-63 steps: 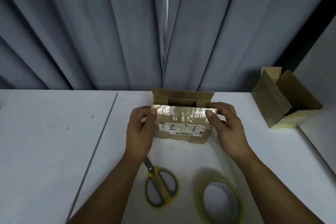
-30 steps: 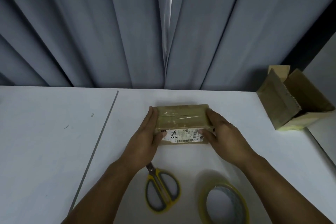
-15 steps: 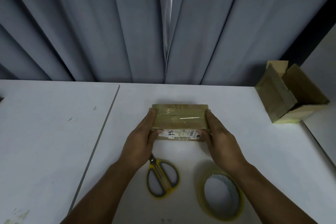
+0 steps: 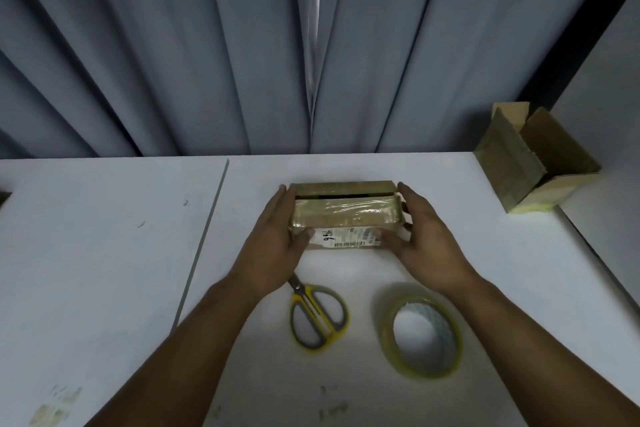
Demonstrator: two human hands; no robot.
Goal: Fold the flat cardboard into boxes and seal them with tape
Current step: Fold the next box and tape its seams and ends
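Change: a dark slit now shows between the top flaps of the box [image 4: 344,215]; a moment ago they looked shut.
Hands: the left hand [image 4: 277,243] and right hand [image 4: 424,239] press its ends with flat, straight fingers, thumbs on the labelled front.
Box: mid-table [image 4: 104,253], just beyond the scissors [image 4: 318,317].
Risk: I'd expect the untaped flaps to spring wider once a hand lets go.
Around: the tape roll [image 4: 420,333] lies beside the right forearm, the scissor tips run under the left wrist, and an open box [image 4: 533,156] stands well apart at the right.

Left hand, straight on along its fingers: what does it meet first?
Probably the curtain: the left hand flanks the box, only bare table beyond its fingers; depth unclear.
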